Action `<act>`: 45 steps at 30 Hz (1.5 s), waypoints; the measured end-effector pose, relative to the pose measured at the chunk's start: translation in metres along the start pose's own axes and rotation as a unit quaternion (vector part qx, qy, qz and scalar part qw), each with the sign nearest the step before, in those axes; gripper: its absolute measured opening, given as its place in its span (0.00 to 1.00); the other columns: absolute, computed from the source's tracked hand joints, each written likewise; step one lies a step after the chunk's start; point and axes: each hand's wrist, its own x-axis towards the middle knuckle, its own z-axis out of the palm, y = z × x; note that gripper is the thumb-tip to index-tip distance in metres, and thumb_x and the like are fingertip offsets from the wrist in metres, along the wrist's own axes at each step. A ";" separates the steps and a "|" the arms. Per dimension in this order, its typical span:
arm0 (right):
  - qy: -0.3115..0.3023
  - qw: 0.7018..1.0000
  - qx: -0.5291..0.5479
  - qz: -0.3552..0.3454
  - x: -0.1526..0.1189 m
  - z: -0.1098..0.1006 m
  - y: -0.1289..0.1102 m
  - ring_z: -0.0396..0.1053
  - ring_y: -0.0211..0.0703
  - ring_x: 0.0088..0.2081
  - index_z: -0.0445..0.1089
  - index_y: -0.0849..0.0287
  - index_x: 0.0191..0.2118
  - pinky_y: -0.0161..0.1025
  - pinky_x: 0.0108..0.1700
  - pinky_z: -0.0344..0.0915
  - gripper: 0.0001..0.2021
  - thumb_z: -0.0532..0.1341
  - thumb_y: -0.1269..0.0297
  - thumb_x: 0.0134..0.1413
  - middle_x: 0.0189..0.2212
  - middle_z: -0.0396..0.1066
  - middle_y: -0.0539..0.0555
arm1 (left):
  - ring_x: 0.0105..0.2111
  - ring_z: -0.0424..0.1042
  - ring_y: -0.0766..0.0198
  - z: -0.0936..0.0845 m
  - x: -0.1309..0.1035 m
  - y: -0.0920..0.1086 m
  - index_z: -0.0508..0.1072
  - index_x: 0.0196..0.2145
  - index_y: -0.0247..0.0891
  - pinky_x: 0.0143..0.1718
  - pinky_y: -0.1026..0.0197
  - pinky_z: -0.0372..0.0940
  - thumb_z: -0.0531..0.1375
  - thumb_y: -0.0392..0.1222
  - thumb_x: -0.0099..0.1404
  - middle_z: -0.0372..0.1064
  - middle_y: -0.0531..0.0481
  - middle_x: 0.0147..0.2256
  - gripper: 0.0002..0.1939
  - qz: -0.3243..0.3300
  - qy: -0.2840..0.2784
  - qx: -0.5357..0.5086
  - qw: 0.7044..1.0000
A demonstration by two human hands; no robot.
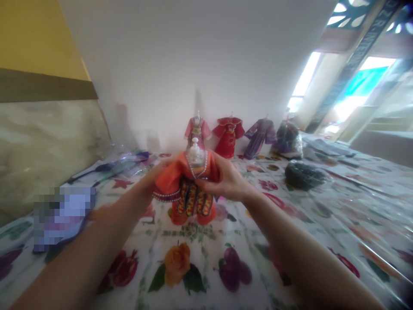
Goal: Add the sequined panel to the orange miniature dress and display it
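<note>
A small orange dress point(171, 176) with beaded trim and a patterned skirt front is on a little stand with a white knobbed top point(195, 148), upright over the table. My right hand point(227, 178) grips the right side of the dress, thumb across its front at the waist. My left hand point(158, 172) is behind the left sleeve; its fingers are mostly hidden by the orange cloth, so its hold cannot be made out.
Along the white wall stand a pink dress point(192, 129), a red dress point(226, 137) and a purple dress point(258, 137). Plastic-wrapped dark bundles point(305, 175) lie at right. A pixelated item point(66, 217) and clear wrapping point(125, 161) lie left on the fruit-print tablecloth point(206, 297).
</note>
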 end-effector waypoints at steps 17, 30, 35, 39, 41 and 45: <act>-0.094 0.964 -0.118 -0.221 -0.038 0.011 -0.041 0.72 0.50 0.45 0.64 0.58 0.53 0.49 0.50 0.72 0.22 0.65 0.67 0.52 0.42 0.74 0.59 | 0.34 0.75 0.59 0.009 -0.035 0.058 0.81 0.32 0.39 0.37 0.60 0.71 0.68 0.38 0.56 0.77 0.46 0.32 0.05 -0.030 -0.296 0.047 0.953; -0.052 0.974 -0.099 -0.197 -0.070 0.016 -0.038 0.76 0.45 0.44 0.67 0.54 0.52 0.40 0.46 0.78 0.13 0.57 0.72 0.64 0.44 0.73 0.57 | 0.39 0.78 0.53 0.028 -0.043 0.074 0.81 0.37 0.43 0.41 0.55 0.72 0.65 0.41 0.61 0.79 0.45 0.36 0.06 -0.012 -0.354 0.172 0.919; -0.016 0.997 -0.042 -0.065 -0.079 0.026 -0.036 0.75 0.44 0.33 0.59 0.44 0.58 0.40 0.31 0.77 0.19 0.59 0.63 0.64 0.37 0.72 0.51 | 0.37 0.78 0.53 0.032 -0.044 0.078 0.82 0.36 0.42 0.40 0.56 0.72 0.66 0.37 0.59 0.79 0.46 0.36 0.07 0.007 -0.342 0.179 0.922; -0.004 0.987 -0.111 -0.118 -0.078 0.026 -0.038 0.75 0.45 0.39 0.65 0.44 0.49 0.43 0.39 0.78 0.11 0.60 0.65 0.62 0.37 0.71 0.50 | 0.35 0.78 0.55 0.035 -0.043 0.079 0.82 0.34 0.41 0.38 0.58 0.72 0.66 0.34 0.57 0.80 0.47 0.33 0.08 0.013 -0.337 0.174 0.925; -0.008 0.976 -0.139 -0.167 -0.077 0.024 -0.038 0.74 0.43 0.41 0.68 0.47 0.44 0.40 0.41 0.78 0.09 0.60 0.69 0.61 0.37 0.71 0.50 | 0.36 0.78 0.55 0.035 -0.043 0.079 0.82 0.35 0.41 0.40 0.57 0.72 0.65 0.35 0.58 0.79 0.48 0.34 0.07 0.009 -0.345 0.176 0.922; -0.007 0.955 -0.170 -0.244 -0.076 0.023 -0.036 0.69 0.43 0.45 0.72 0.55 0.40 0.36 0.43 0.77 0.07 0.62 0.74 0.58 0.37 0.68 0.52 | 0.37 0.77 0.58 0.036 -0.044 0.079 0.80 0.37 0.41 0.42 0.58 0.71 0.64 0.37 0.61 0.79 0.48 0.36 0.06 0.000 -0.373 0.181 0.910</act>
